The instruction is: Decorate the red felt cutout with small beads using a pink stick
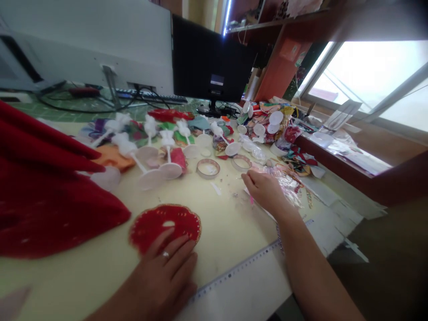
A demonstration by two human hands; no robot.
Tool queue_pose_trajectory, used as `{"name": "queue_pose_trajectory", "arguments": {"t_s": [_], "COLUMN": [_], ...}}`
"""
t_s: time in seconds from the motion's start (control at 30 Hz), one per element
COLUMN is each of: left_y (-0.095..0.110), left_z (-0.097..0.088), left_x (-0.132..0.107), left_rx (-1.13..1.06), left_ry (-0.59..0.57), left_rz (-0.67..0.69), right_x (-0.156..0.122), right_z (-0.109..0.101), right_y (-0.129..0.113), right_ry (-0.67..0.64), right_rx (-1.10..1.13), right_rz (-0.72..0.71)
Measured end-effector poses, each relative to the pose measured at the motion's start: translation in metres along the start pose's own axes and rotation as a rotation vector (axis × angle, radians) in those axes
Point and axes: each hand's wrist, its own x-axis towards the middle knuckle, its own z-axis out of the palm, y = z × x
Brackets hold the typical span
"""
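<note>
My left hand (167,267) lies flat on the pale yellow table (100,272), fingers stretched out over the near edge of a round red fabric piece (160,223) with a gold rim and a hole in its middle. My right hand (265,189) reaches forward, fingers curled down onto a crinkled clear plastic bag (289,183); what it pinches, if anything, is hidden. Two rolls of clear tape (207,168) lie just beyond the right hand.
Red cloth (50,191) is heaped at the left. Several white plastic doll stands (160,169) with coloured fabric scraps crowd the table's middle and back. A monitor (210,67) stands behind. A metal ruler (240,267) runs along the table's front edge. A window is at the right.
</note>
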Motion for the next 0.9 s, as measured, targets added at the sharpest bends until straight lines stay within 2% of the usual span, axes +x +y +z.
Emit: {"name": "queue_pose_trajectory", "arguments": {"t_s": [0.47, 0.73, 0.9], "left_y": [0.0, 0.0004, 0.0003], "left_z": [0.0001, 0.0061, 0.004], "left_x": [0.0012, -0.0058, -0.0036], "left_rx": [-0.033, -0.064, -0.012], "left_ry": [0.006, 0.009, -0.015], "left_rz": [0.002, -0.05, -0.017], "right_x": [0.0013, 0.001, 0.0008], "right_z": [-0.0005, 0.0002, -0.0002], "right_y": [0.0048, 0.0035, 0.0031], "right_ry": [-0.104, -0.116, -0.09], "right_rx": [-0.176, -0.177, -0.139], "right_rz": [0.07, 0.063, 0.047]}}
